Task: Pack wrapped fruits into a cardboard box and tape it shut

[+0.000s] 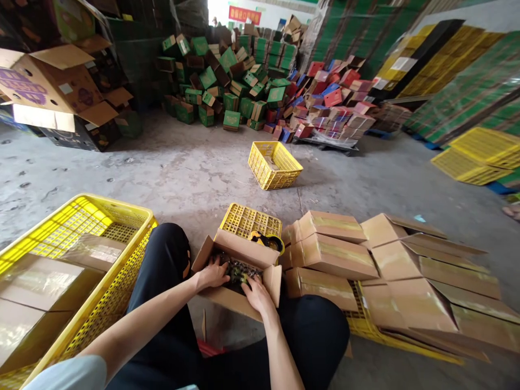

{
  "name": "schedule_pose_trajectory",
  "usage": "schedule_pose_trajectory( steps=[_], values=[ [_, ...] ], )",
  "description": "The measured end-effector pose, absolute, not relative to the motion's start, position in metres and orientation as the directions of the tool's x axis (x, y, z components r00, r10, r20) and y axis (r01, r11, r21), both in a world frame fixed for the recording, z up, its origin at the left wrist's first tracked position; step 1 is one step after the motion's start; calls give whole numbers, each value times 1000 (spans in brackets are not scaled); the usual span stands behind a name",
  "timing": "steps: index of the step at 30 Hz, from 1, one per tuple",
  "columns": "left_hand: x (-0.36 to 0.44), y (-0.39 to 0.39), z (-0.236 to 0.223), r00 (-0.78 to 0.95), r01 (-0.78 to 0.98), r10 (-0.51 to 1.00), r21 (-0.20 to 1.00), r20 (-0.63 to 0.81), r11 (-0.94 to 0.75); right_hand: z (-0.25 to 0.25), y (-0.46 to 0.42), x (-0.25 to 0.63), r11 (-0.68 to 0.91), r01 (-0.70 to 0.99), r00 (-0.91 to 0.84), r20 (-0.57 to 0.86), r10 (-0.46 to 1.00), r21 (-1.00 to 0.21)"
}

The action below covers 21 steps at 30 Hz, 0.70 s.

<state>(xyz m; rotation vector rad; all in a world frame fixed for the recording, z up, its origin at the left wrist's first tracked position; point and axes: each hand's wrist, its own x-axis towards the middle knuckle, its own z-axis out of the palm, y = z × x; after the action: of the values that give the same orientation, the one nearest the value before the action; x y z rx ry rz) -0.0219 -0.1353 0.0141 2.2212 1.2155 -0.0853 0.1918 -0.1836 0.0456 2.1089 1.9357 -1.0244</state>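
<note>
Two hands are seen down inside one open carton (231,297), set between the knees: the left hand (213,272) is laid with its fingers spread over the contents (235,271), the right hand (257,295) is bent at the fingers, and whether anything is pinched by it cannot be told. Plain brown cardboard is shown, flaps folded outward, while glossy dark bits with touches of green are packed inside, too small to be named. Little room is left at the edges: the carton is flanked by both knees, and on the left a big yellow crate (122,279) is run close alongside, at least three taped boxes (44,276) held in it. Just beyond, one black-and-yellow tape dispenser (266,240) is rested by one perforated yellow crate (239,219). To the right, three brown cartons (339,255) are stacked nearest, with more flap-open cartons (400,260) behind. Then open concrete floor (195,162), broken by one yellow basket (275,165). Farthest off, green boxes (231,119) and red boxes (333,97) are heaped, too many to be counted.
</note>
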Motion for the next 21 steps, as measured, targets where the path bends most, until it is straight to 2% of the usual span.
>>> schedule_pose_trajectory(
  steps=[4,7,8,9,11,13,15,17,19,21],
  values=[
    [-26,-138,20,579,785,738,479,-346,-392,52,-180,190,-184,905,-49,-523,851,-383],
    [-35,-138,35,596,736,761,554,-257,-389,63,-185,199,-169,897,-49,-473,880,-407],
    [-42,-139,42,571,689,803,631,-171,-356,67,-189,204,-156,890,-50,-432,901,-428],
    [-51,-140,50,555,668,821,660,-133,-344,71,-193,210,-136,880,-52,-377,925,-455],
    [-71,-142,65,457,612,889,729,-11,-306,78,-201,225,-21,820,-38,-90,995,-572],
    [-90,-142,73,247,593,959,761,137,-262,81,-205,241,49,801,61,164,985,-596],
    [-102,-143,71,27,602,978,778,206,-180,81,-205,255,15,803,194,284,939,-596],
    [-106,-144,58,-90,541,986,838,142,-72,76,-203,265,-124,747,341,216,915,-653],
    [-104,-146,39,-86,421,996,905,-23,57,68,-203,271,-319,596,456,-16,890,-737],
    [-101,-151,20,-55,302,986,938,-158,168,59,-206,271,-426,389,483,-213,849,-817]
  ],
)
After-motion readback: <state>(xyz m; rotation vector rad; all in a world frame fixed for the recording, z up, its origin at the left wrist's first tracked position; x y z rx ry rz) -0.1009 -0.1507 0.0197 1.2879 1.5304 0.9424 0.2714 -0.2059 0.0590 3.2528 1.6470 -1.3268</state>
